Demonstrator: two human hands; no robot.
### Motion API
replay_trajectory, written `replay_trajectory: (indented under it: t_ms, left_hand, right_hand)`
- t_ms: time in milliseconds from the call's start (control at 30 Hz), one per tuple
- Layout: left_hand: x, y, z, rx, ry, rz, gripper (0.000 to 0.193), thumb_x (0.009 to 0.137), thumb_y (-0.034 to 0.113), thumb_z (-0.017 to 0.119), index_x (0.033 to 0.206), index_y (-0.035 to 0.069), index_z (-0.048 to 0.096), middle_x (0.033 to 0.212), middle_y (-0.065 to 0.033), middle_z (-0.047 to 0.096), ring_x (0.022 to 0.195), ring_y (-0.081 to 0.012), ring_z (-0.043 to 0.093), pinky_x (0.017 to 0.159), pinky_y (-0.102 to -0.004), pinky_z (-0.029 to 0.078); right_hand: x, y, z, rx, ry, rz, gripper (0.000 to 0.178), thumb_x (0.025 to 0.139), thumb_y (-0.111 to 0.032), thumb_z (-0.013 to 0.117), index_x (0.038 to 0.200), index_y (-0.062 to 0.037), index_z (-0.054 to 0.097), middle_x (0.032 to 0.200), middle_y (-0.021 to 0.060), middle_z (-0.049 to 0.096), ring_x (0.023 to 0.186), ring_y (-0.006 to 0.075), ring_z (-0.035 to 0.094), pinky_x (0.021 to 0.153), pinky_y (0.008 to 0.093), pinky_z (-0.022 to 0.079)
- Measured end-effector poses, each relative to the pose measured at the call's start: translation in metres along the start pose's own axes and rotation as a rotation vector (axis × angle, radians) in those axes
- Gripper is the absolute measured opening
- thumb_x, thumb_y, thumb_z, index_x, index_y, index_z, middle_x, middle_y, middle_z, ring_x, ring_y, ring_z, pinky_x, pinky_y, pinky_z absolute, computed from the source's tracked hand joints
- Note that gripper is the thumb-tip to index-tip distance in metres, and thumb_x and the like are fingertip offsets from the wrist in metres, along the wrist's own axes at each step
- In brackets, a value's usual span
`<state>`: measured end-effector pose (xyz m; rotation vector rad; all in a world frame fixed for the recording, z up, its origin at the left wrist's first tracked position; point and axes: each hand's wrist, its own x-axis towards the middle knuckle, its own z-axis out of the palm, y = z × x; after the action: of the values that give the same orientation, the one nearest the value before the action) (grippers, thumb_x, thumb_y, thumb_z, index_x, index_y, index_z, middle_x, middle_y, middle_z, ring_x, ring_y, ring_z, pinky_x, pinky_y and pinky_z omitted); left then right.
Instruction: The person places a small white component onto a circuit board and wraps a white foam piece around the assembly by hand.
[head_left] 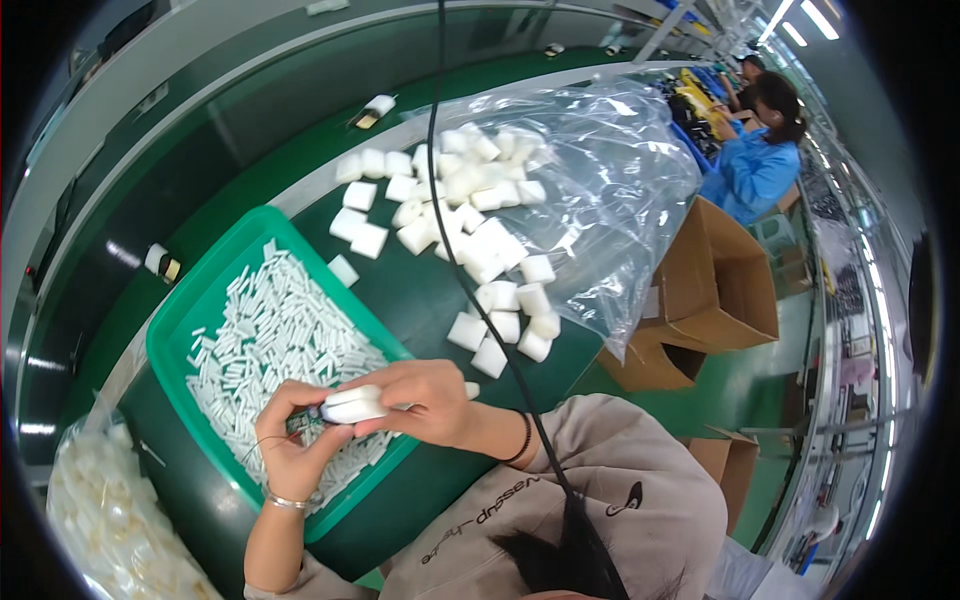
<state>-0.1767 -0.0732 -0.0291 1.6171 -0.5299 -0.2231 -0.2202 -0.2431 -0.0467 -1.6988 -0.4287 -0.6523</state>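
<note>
Over the near side of a green tray (205, 285), my two hands meet around a small assembly. My left hand (290, 455) pinches a small green circuit board (306, 424) with thin wires between thumb and fingers. My right hand (432, 402) grips a white foam block (354, 404), which touches the board's end; the fingers partly cover both. Beneath the hands, the tray holds a heap of small white tubes (285, 325). Beyond and right of it, many white foam blocks (485, 250) lie loose on the dark green table (400, 290).
A clear plastic bag (615, 190) spreads behind the foam blocks. A black cable (475, 295) hangs across the view. Cardboard boxes (720, 285) stand at right, near a co-worker in blue (750, 170). A filled bag (110, 505) sits at left. Small assemblies (375, 110) lie along the green conveyor (290, 125).
</note>
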Motion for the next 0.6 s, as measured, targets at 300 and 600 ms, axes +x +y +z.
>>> replay_trajectory:
  t_ms: [300,600]
  left_hand:
    - [0.004,0.009,0.009,0.054,0.14,0.024,0.034,0.061,0.006,0.069,0.092,0.001,0.055,0.087,-0.0073,0.055,0.079,-0.0157,0.053,0.074,-0.026,0.042]
    - [0.021,0.014,-0.022,0.193,0.068,0.115,0.025,0.06,0.002,0.07,0.084,0.003,0.064,0.086,-0.0094,0.063,0.079,-0.019,0.059,0.07,-0.027,0.045]
  right_hand:
    - [0.002,-0.003,-0.005,0.396,0.032,0.342,0.025,0.068,0.001,0.067,0.086,-0.0015,0.049,0.097,0.0156,0.058,0.086,0.0189,0.058,0.069,0.0262,0.047]
    - [0.008,-0.003,-0.001,0.201,-0.066,0.379,0.051,0.07,0.003,0.064,0.112,-0.0004,0.035,0.106,0.0188,0.054,0.087,0.0211,0.057,0.071,0.0292,0.049]
